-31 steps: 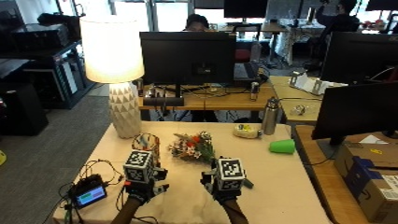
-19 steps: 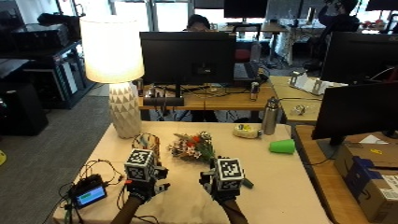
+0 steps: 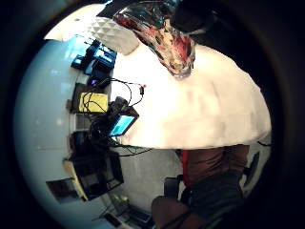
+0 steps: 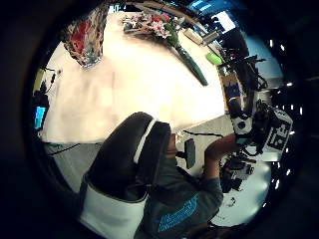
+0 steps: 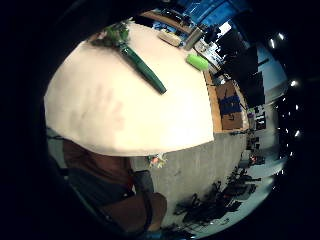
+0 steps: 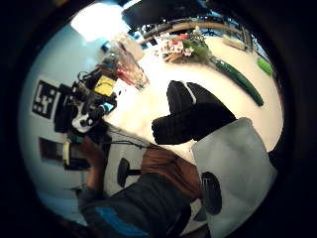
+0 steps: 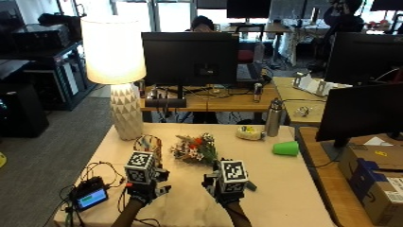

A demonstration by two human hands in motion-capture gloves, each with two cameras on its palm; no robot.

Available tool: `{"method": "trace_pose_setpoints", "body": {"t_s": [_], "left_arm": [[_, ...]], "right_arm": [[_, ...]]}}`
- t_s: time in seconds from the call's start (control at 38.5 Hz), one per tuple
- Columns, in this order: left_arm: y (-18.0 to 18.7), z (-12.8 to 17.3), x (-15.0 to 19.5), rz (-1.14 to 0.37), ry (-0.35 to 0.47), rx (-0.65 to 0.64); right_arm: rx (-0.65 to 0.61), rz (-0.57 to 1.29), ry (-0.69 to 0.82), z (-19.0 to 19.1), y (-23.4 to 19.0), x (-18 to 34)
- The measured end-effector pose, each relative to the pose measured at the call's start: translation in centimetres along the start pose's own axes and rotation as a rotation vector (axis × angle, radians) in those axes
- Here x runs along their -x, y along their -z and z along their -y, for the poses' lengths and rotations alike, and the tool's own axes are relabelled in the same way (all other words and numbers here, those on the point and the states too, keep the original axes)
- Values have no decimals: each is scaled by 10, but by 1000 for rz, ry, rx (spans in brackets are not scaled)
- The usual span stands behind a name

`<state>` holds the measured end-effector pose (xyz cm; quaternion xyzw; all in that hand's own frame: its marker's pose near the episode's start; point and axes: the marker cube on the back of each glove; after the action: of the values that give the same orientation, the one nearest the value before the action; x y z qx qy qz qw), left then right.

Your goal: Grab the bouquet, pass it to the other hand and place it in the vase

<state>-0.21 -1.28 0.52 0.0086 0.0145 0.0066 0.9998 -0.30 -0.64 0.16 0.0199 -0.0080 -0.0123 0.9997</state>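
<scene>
The bouquet (image 7: 195, 149), pink and orange flowers with a dark green wrapped stem (image 5: 142, 67), lies flat on the white table (image 7: 283, 189) near its middle. The patterned glass vase (image 7: 148, 144) stands upright just to its left. My left hand (image 7: 144, 187) hovers over the table's near side, in front of the vase. My right hand (image 7: 226, 189) hovers beside the stem's near end. Neither holds anything, and no fingers curl into the palm views. The vase (image 3: 162, 36) looks close in the left little finger side view. The left thumb side view shows the bouquet (image 4: 159, 27) beyond it.
A lamp (image 7: 116, 61) with a white faceted base stands at the table's back left. A metal bottle (image 7: 273, 118), a small yellowish object (image 7: 250, 134) and a green cup (image 7: 286, 148) lie at the back right. A small screen device (image 7: 91, 198) with cables sits at the near left corner.
</scene>
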Motion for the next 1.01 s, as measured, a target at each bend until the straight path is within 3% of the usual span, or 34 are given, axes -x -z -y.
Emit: {"method": "trace_pose_setpoints", "body": {"t_s": [0.34,0.65,1.01], "left_arm": [[-7,-2,11,-25,20,-10],[-14,1,13,-33,30,-24],[-30,5,19,-28,41,13]], "right_arm": [[-23,3,-71,12,-10,-52],[-18,45,-158,49,-63,-117],[144,54,-232,85,-143,-145]]}}
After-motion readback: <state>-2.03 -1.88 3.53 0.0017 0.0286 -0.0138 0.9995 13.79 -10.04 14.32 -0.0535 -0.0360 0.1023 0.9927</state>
